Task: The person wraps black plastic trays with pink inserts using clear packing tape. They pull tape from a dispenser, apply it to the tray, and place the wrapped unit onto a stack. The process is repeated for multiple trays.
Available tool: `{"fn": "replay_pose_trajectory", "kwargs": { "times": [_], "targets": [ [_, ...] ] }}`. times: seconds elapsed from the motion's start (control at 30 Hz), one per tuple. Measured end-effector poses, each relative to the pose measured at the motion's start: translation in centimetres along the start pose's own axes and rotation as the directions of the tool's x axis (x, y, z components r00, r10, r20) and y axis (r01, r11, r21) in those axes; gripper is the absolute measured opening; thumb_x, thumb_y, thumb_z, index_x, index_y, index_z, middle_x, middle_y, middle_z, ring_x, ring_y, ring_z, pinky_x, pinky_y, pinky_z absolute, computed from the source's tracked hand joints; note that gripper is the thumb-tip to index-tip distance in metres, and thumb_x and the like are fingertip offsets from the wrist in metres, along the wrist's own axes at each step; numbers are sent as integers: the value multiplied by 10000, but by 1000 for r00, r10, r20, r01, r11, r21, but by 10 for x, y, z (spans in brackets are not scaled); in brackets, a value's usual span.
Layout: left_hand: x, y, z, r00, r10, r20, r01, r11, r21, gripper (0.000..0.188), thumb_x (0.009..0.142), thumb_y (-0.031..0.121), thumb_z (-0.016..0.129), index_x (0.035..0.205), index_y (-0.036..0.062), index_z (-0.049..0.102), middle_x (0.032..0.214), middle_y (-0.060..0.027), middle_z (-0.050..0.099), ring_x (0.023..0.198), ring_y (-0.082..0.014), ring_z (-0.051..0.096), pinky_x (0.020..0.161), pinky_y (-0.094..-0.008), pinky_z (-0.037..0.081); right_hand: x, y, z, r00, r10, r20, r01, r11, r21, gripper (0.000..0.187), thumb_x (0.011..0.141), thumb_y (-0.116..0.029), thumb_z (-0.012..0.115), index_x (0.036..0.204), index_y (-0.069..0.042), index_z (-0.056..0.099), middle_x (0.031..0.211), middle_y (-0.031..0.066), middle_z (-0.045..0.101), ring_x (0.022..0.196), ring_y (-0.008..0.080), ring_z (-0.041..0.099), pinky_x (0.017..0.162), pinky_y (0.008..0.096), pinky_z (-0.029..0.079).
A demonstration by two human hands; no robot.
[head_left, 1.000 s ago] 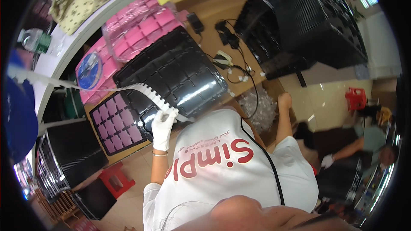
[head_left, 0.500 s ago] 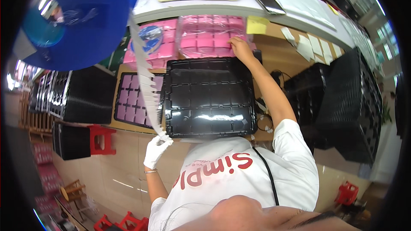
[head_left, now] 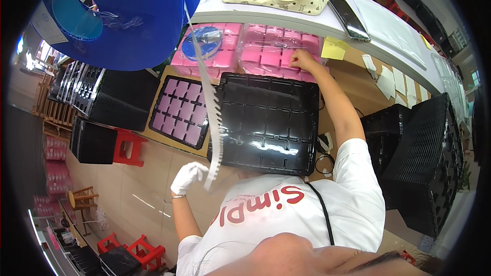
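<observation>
White toothed strip (head_left: 217, 138) hangs at nine o'clock of the black tray (head_left: 261, 117); probably light, pliable, best pinched along its plain edge. Gloved left hand (head_left: 189, 177), eight o'clock, and bare right hand (head_left: 304, 60), one o'clock at film-wrapped pink blocks (head_left: 273, 57), both curled; grip cannot be told.

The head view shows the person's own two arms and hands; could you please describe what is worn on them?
The left hand wears a white glove, with a thin, shiny band at the wrist. The right hand is bare, with no glove or band visible. Both sleeves are white and short.
</observation>
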State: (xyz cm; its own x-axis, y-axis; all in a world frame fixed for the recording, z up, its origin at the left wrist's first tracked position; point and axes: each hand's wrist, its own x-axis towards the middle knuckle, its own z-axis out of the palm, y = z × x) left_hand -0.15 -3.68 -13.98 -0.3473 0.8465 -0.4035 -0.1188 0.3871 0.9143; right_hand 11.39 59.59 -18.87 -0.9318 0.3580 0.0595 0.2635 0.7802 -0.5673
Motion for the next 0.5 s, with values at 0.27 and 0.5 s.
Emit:
{"fn": "replay_pose_trajectory", "kwargs": {
  "times": [0.27,0.5],
  "targets": [
    [99,6,-12,682,340,-648,244,729,639,355,939,364,585,1024,35,687,855,-117,674,788,-212,631,727,-328,498,23,-1,8,880,341,-332,-321,940,114,185,755,-194,693,805,-17,673,773,128,686,722,246,656,675,356,506],
    [209,91,63,923,350,-161,-370,922,-116,430,1019,285,459,1273,-56,523,1232,-195,603,1116,-272,611,991,-349,468,-18,-102,4,540,225,-811,14,961,276,132,818,-145,703,844,-27,652,844,111,671,849,264,637,777,359,489]
  ]
}}
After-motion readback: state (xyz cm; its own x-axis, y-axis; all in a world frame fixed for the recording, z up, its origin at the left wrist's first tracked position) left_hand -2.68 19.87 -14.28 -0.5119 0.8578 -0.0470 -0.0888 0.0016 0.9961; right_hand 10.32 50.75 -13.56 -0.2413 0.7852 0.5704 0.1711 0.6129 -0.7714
